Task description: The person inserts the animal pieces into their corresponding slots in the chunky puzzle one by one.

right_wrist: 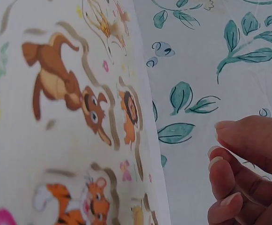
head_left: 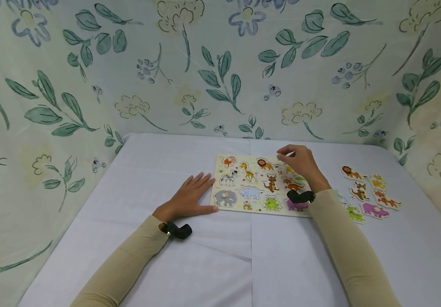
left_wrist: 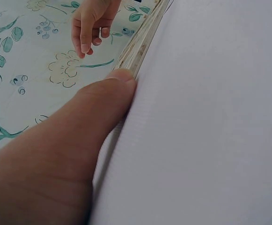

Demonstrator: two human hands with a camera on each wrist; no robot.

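A wooden animal puzzle board (head_left: 239, 207) lies on the white table. My left hand (head_left: 189, 194) rests flat beside it, fingers spread, fingertips and thumb at its left edge. The thumb (left_wrist: 103, 101) touches the board's side in the left wrist view. Over the board's upper right corner hovers my right hand (head_left: 300, 162), fingers loosely curled. In the right wrist view no piece shows between its fingers (right_wrist: 222, 178). An elephant piece (head_left: 225, 198) with a knob sits at the lower left of the board. The kangaroo picture (right_wrist: 63, 77) shows in its recess.
Loose animal pieces lie right of the board: a lion (head_left: 352, 172), a kangaroo (head_left: 359, 191), a tiger (head_left: 386, 199), a purple hippo (head_left: 375, 210), a frog (head_left: 355, 214) and a yellow one (head_left: 379, 181). A pale blue piece is partly behind the right sleeve (head_left: 347, 238). Floral cloth (head_left: 205, 123) hangs behind.
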